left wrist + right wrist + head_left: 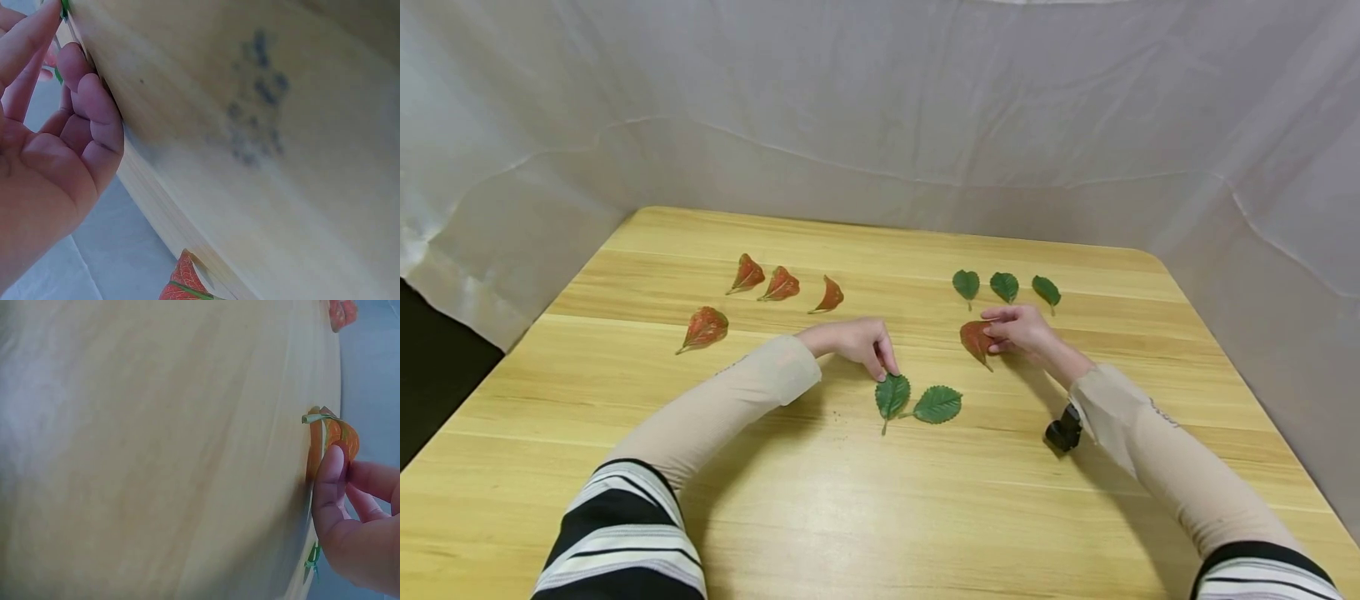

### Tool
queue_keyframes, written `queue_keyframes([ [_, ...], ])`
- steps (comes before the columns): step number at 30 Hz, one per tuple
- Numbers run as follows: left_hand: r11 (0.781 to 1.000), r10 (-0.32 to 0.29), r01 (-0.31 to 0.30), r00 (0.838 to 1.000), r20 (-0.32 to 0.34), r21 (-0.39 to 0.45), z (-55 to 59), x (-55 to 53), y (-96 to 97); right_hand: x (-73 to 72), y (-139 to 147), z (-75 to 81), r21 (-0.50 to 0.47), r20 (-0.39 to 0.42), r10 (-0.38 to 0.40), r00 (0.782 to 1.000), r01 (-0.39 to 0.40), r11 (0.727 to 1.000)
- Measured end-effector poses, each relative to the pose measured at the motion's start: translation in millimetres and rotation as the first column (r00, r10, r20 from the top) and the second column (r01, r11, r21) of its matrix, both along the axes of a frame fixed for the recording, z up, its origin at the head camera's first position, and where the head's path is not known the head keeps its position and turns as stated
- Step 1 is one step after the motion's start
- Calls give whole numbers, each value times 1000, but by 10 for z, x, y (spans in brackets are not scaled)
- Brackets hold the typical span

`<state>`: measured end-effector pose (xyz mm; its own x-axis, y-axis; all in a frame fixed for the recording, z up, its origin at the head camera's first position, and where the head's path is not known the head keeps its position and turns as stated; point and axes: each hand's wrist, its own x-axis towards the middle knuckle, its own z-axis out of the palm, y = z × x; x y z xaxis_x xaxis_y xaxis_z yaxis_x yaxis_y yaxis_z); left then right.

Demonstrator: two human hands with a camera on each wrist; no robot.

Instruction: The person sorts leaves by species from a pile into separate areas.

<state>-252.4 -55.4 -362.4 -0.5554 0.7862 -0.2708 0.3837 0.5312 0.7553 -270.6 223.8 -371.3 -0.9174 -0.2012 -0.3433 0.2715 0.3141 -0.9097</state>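
Observation:
Thumb and index fingertip of my left hand (859,340) pinch the top edge of a green leaf (892,395) with a serrated rim, its stem pointing toward me. A second green leaf (940,404) lies flat just to its right. In the left wrist view the hand (62,150) has its other fingers curled in, and only a sliver of green shows at the fingertips. Farther right, my right hand (1024,328) holds a red leaf (974,339) by its right side. The right wrist view shows this leaf (351,439) bent, looking orange, between thumb and fingers.
Several red leaves (706,327) lie at the left of the wooden table (850,517). Three green leaves (1003,286) form a row beyond my right hand. A black device (1063,431) hangs under the right wrist. Pale curtain (880,108) surrounds the table's back and sides.

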Motion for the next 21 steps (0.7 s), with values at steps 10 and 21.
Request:
queue_keyframes([
  [10,1000,-10,10,1000,-1,8,-1,-1,-2,13,-14,40,-60,-4,-33,999,32,998],
  [21,1000,-16,16,1000,4,9,-6,-13,-3,101,-16,181,47,-168,-91,982,100,994],
])
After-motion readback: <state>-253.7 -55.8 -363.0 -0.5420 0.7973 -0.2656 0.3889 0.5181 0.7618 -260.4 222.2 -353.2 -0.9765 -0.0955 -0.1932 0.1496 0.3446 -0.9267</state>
